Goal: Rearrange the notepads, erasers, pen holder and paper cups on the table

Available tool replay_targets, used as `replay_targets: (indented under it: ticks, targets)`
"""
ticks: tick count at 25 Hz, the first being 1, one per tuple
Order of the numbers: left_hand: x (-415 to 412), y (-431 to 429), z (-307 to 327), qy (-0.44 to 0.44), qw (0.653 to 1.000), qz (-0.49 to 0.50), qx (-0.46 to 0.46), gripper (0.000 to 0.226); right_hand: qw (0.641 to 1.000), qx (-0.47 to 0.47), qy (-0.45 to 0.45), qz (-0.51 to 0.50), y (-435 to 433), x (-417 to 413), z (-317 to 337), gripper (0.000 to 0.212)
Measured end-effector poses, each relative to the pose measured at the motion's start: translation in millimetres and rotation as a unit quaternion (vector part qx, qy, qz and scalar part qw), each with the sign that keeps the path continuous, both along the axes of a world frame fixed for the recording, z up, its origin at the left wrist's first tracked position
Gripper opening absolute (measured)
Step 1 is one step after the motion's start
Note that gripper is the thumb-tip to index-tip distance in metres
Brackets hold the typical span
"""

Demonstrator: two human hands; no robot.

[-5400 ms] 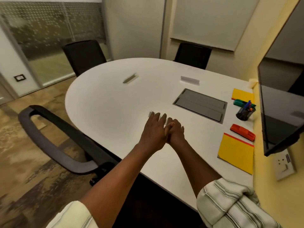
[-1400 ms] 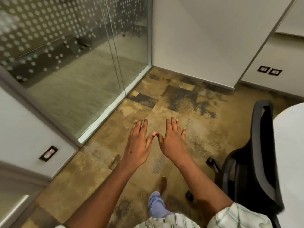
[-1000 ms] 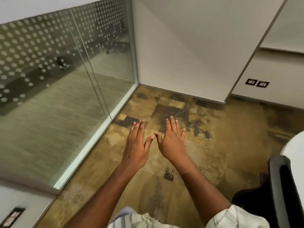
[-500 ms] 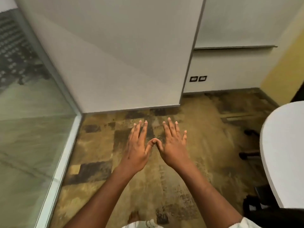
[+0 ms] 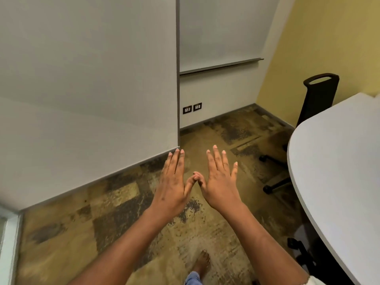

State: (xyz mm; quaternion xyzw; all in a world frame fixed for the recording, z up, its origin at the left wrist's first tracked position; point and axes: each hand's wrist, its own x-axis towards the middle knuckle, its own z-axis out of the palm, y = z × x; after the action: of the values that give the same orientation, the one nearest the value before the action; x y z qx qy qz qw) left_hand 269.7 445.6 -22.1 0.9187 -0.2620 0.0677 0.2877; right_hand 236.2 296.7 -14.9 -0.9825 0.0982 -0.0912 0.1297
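My left hand (image 5: 172, 182) and my right hand (image 5: 220, 182) are stretched out flat in front of me over the floor, palms down, fingers spread, thumb tips touching. Neither hand holds anything. The white table (image 5: 337, 171) shows only as its rounded end at the right edge, with a bare top. No notepads, erasers, pen holder or paper cups are in view.
A black office chair (image 5: 317, 97) stands at the table's far side by the yellow wall. Chair legs with castors (image 5: 275, 184) lie under the table edge. A grey wall (image 5: 88, 99) runs along the left. My bare foot (image 5: 202, 262) is on the patterned floor.
The view has swung right, away from the glass partition toward the wall corner and the table end. Both hands keep the same flat, empty pose in front of me.
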Motion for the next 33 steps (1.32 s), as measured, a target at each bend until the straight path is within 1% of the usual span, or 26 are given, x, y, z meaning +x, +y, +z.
replay_targets:
  ticks: [1, 3, 4, 6, 9, 11, 13, 18, 21, 23, 25, 28, 33]
  targets:
    - [23.5, -15.8, -2.3, 0.013, 1.0, -0.002, -0.007, 0.073, 1.0, 0.013, -0.002, -0.019, -13.5, 23.8, -4.8, 0.074]
    - [67.8, -47.4, -1.1, 0.012, 1.0, -0.007, -0.016, 0.071, 0.999, 0.027, -0.002, -0.042, -40.7, 67.7, -9.6, 0.075]
    - [71.4, -49.3, 0.8, 0.01, 1.0, -0.007, -0.016, 0.071, 0.999, 0.02, -0.003, -0.041, -42.2, 70.4, -9.3, 0.076]
    - [128.2, -85.7, 7.0, 0.011, 1.0, -0.014, -0.007, 0.07, 0.998, 0.03, -0.012, -0.05, -75.3, 120.9, -9.0, 0.075]
    - [193.2, -131.9, 12.6, 0.002, 1.0, -0.015, -0.014, 0.075, 0.997, 0.022, -0.018, -0.066, -115.6, 183.0, -6.8, 0.073]
    - [236.9, -159.7, 15.3, 0.024, 0.999, -0.022, -0.02, 0.078, 0.996, 0.027, -0.01, -0.082, -142.5, 221.2, -3.8, 0.073]
    - [278.6, -184.6, 11.4, 0.025, 0.999, -0.029, -0.02, 0.079, 0.995, 0.022, -0.019, -0.098, -165.7, 257.9, -5.9, 0.074]
    - [398.7, -252.4, -2.3, 0.019, 0.996, -0.085, -0.016, 0.08, 0.988, 0.012, -0.02, -0.154, -227.6, 357.4, -9.9, 0.074]
    - [475.6, -296.7, 4.6, 0.011, 0.99, -0.141, -0.005, 0.08, 0.977, 0.018, -0.014, -0.213, -260.7, 420.3, -1.6, 0.073]
    - [518.7, -323.6, 8.5, 0.003, 0.985, -0.175, -0.004, 0.079, 0.969, 0.017, -0.024, -0.246, -282.1, 454.6, 3.4, 0.074]
    - [553.3, -347.0, 11.7, -0.008, 0.978, -0.208, -0.002, 0.08, 0.961, 0.019, -0.029, -0.274, -300.0, 481.8, 7.1, 0.074]
    - [599.3, -386.6, 10.1, 0.018, 0.971, -0.238, -0.002, 0.082, 0.949, 0.018, -0.022, -0.313, -326.2, 513.3, 2.2, 0.074]
    - [654.3, -467.3, -0.3, 0.025, 0.957, -0.288, -0.006, 0.082, 0.928, 0.042, -0.014, -0.369, -398.0, 563.5, -8.2, 0.076]
